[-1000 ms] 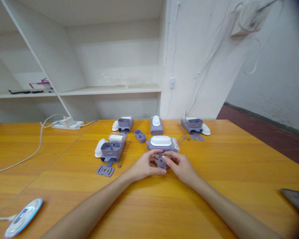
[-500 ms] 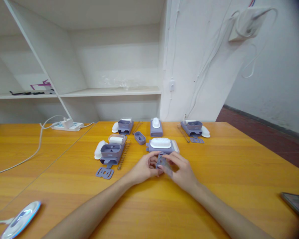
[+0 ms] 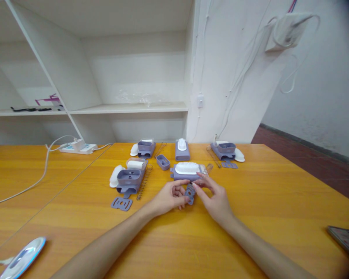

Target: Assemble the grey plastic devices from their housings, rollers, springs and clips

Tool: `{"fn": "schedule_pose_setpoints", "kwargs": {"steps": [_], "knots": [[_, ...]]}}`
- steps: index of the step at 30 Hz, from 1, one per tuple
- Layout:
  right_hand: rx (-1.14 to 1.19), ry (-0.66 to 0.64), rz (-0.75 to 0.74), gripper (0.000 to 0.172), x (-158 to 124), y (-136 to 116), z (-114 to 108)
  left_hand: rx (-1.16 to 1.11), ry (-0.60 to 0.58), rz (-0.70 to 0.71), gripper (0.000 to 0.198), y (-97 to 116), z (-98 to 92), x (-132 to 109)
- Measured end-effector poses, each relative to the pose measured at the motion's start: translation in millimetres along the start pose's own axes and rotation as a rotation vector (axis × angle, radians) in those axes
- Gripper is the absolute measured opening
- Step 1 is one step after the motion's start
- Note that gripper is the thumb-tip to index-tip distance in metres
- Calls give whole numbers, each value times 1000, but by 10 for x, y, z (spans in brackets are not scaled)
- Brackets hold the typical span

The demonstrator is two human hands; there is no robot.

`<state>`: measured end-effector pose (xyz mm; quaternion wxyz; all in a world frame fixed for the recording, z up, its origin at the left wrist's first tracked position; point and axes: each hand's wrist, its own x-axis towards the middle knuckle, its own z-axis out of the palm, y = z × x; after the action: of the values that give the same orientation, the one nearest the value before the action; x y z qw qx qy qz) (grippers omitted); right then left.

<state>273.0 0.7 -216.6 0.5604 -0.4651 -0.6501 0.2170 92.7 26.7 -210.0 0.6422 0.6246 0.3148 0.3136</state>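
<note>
My left hand (image 3: 170, 197) pinches a small purple slotted plate (image 3: 189, 194) upright between thumb and fingers. Close beside it, my right hand (image 3: 213, 195) has thumb and index finger together at the plate's upper edge. A coil spring (image 3: 209, 167) shows just beyond these right fingers and seems held by them; its near part is blurred. Just behind both hands lies a purple brush body with a white bristle head (image 3: 187, 168), its front edge partly covered by my fingers.
Left stands an opened purple unit (image 3: 129, 178) with a white cap, a spring (image 3: 145, 180) and a slotted plate (image 3: 121, 203). Farther back are similar units (image 3: 145, 149) (image 3: 224, 149), a purple tray (image 3: 163, 162) and a brush (image 3: 182, 149). A phone (image 3: 346, 238) lies right; a lit charger (image 3: 25, 257) left.
The slotted plate has tilted and now hangs lower in my left fingers. My right hand has shifted slightly to the plate's upper edge, and the coil spring has come into view behind it.
</note>
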Motion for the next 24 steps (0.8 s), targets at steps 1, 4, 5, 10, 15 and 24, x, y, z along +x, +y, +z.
{"fn": "schedule_pose_setpoints", "kwargs": {"steps": [1, 4, 5, 10, 15, 24], "knots": [[53, 27, 37, 51, -1, 17, 18, -2, 10, 6, 67, 17, 9, -8], [171, 139, 73, 77, 6, 47, 46, -14, 41, 51, 61, 57, 30, -26], [185, 165, 71, 80, 13, 48, 42, -22, 47, 67, 59, 62, 32, -28], [124, 225, 85, 66, 64, 20, -25, -93, 135, 89, 48, 37, 0, -17], [257, 212, 175, 47, 76, 3, -31, 7, 184, 125, 53, 22, 32, -48], [191, -24, 84, 48, -48, -127, 17, 343, 50, 248, 80, 158, 164, -139]]}}
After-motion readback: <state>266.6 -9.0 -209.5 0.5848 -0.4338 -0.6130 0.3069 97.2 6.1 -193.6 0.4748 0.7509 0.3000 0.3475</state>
